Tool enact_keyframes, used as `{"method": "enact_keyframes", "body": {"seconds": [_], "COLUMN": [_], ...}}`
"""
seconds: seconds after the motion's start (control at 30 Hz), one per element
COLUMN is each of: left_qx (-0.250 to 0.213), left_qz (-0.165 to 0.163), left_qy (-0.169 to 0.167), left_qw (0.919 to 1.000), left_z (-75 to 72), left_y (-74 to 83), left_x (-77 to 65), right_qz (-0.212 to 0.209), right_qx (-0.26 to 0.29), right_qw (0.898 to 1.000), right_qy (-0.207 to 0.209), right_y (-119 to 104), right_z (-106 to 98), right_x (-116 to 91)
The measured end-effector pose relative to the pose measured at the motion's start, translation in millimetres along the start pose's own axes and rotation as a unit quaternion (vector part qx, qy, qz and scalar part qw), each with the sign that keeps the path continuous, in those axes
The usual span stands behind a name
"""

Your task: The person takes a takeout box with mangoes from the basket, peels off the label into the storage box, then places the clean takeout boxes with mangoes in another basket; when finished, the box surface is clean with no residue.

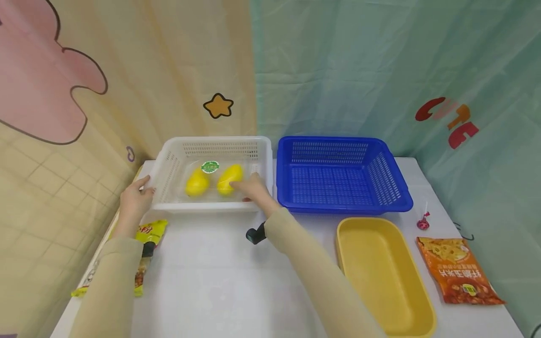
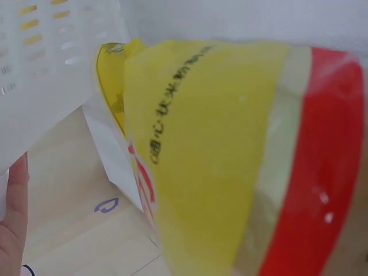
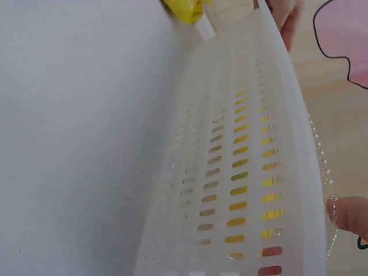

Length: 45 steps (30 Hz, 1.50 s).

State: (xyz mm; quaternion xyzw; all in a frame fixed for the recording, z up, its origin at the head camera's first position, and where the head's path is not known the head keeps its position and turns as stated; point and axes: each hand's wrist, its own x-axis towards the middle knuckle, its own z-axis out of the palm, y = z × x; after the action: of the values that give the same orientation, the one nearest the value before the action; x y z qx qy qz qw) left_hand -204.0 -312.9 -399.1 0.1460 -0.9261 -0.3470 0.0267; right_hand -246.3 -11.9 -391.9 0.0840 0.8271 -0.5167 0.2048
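Note:
A white basket (image 1: 228, 205) stands at the back left. Inside lies a clear plastic box (image 1: 213, 190) with a round green label, showing two yellow mangoes (image 1: 197, 182). My right hand (image 1: 252, 188) reaches over the basket's right side and holds the box's right end, thumb over its top. In the right wrist view the thumb (image 3: 352, 214) meets the box's clear edge. Something small and red (image 3: 270, 251) shows through the basket's slots. My left hand (image 1: 135, 199) is at the basket's left end, loosely bent fingers against the outside, under the rim.
Under my left forearm lies a yellow snack bag (image 1: 153, 230). Right of the white basket stands a blue basket (image 1: 344, 206), with a yellow tray (image 1: 380, 277) before it. A wrapped lollipop (image 1: 423, 223) and an orange snack bag (image 1: 458, 272) lie farther right. Curtains hang behind.

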Motion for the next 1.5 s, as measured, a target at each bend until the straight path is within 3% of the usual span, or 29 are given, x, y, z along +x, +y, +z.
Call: {"method": "enact_keyframes", "body": {"seconds": [0.23, 0.43, 0.63, 0.77, 0.87, 1.0, 1.17, 1.3, 1.5], "left_qx": [-0.003, 0.005, 0.009, 0.006, -0.001, -0.016, -0.037, -0.051, -0.071], "left_qz": [0.0, -0.006, 0.006, 0.014, 0.012, 0.002, -0.01, -0.021, -0.027], "left_qy": [0.008, 0.006, 0.01, 0.002, -0.009, -0.021, -0.041, -0.037, -0.03], "left_qw": [1.0, 1.0, 0.9999, 0.9999, 0.9999, 0.9997, 0.9984, 0.9978, 0.9966], "left_z": [3.1, 2.9, 1.2, 1.0, 1.2, 1.4, -0.7, -3.2, -7.3], "left_y": [0.5, 0.3, 1.8, 6.2, 9.9, 10.4, 6.9, 1.1, -7.4], "left_x": [-2.0, -2.0, -0.2, 4.5, 6.4, 8.2, 6.3, 4.0, 0.6], "right_qz": [-0.021, -0.064, -0.092, -0.109, -0.113, -0.112, -0.107, -0.105, -0.081], "right_qx": [0.023, 0.05, 0.091, 0.056, 0.034, 0.031, 0.034, 0.029, -0.017], "right_qw": [0.998, 0.995, 0.991, 0.992, 0.992, 0.99, 0.991, 0.993, 0.996], "right_qy": [0.063, 0.061, 0.01, -0.029, -0.052, -0.074, -0.07, -0.051, 0.024], "right_y": [-8.2, -10.9, 4.8, 35.7, 65.0, 103.1, 140.1, 157.8, 169.1], "right_z": [-9.3, -48.0, -109.4, -143.2, -154.4, -153.9, -139.4, -122.7, -101.0], "right_x": [-6.8, -27.9, -79.6, -124.9, -157.7, -188.9, -206.4, -206.4, -193.9]}}
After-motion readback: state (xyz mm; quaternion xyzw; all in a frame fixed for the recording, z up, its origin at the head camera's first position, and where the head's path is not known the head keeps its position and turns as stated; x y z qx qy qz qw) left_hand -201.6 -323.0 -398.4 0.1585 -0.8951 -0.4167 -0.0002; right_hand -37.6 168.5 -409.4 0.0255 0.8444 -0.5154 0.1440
